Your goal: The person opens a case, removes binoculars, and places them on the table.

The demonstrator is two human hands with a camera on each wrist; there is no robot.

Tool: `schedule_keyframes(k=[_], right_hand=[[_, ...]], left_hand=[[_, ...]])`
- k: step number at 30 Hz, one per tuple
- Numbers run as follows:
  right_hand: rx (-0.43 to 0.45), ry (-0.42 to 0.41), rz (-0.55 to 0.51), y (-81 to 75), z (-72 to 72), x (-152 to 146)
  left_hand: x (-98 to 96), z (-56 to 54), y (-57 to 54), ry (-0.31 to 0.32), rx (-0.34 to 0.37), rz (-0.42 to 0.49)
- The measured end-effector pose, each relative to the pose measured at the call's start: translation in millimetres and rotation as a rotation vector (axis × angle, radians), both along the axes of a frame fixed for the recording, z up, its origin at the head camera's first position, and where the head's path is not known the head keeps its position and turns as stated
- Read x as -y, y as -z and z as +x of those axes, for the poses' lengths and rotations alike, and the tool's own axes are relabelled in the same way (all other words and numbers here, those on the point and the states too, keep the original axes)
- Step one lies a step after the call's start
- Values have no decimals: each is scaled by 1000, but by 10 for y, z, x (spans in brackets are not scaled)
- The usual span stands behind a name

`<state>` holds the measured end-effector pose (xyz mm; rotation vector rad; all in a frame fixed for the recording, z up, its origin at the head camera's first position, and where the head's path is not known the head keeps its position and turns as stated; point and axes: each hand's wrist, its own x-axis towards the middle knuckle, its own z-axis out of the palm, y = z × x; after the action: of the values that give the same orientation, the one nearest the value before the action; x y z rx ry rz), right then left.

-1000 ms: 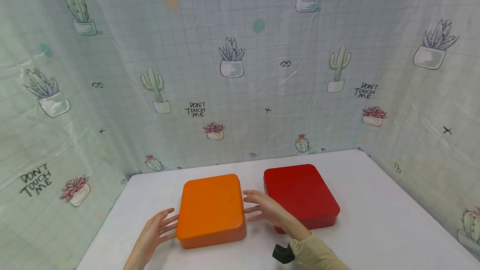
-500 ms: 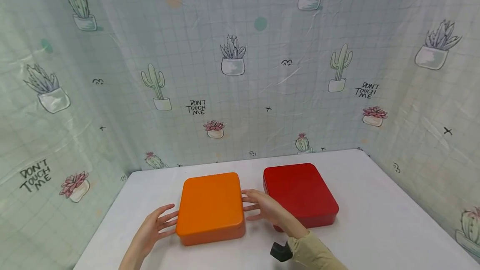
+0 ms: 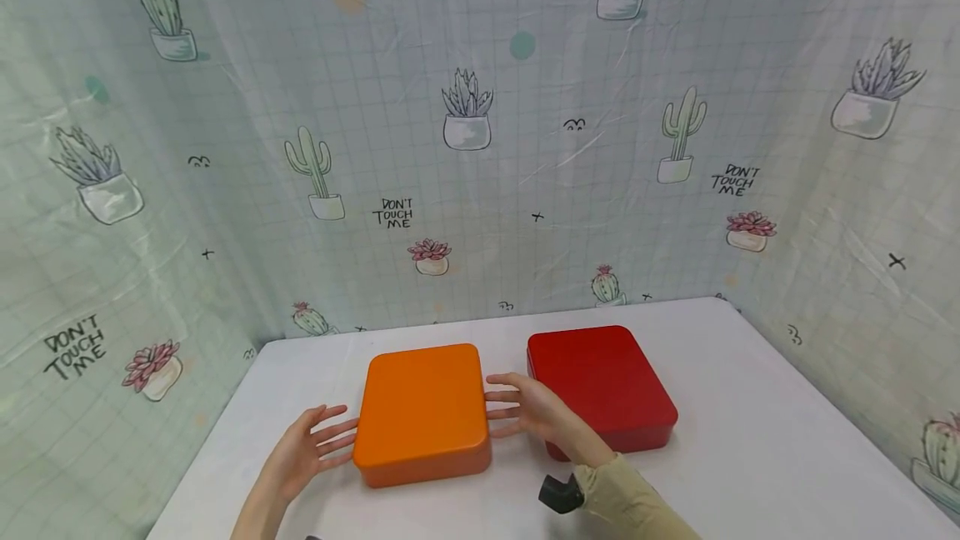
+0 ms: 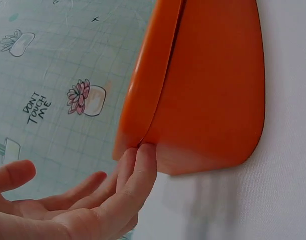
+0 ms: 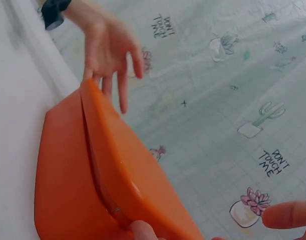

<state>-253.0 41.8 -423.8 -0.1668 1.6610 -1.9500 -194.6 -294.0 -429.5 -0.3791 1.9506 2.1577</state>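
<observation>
A square orange box [image 3: 422, 411] with a lid lies on the white table between both hands. On its left side, my left hand [image 3: 298, 448] has its fingers extended and the thumb raised; in the left wrist view the fingertips [image 4: 146, 151] touch the box at the lid's seam. My right hand [image 3: 528, 408] is at the opposite side, fingers stretched towards the box. In the right wrist view a fingertip [image 5: 141, 230] of that hand touches just under the lid [image 5: 137, 170], where a dark seam runs. Neither hand grips the box.
A square red box [image 3: 600, 386] sits to the right, partly behind the right forearm. The white table [image 3: 720, 407] ends at a curtain [image 3: 495, 173] printed with cacti on the back and sides. A black piece [image 3: 561, 493] is at the right wrist.
Both hands have shifted slightly; the right hand's thumb has spread a little away from its fingers. Neither box has visibly moved on the table; the head view has tilted slightly.
</observation>
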Motion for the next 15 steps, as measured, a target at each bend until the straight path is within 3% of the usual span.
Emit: schedule_keyframes(k=[4, 7, 15], right_hand=[[32, 30, -44, -16, -19, 26], [41, 37, -38, -16, -50, 41], [65, 22, -37, -24, -95, 36]], left_hand=[[64, -41, 7, 49, 14, 116], [77, -75, 15, 81, 22, 149], [19, -132, 54, 57, 25, 61]])
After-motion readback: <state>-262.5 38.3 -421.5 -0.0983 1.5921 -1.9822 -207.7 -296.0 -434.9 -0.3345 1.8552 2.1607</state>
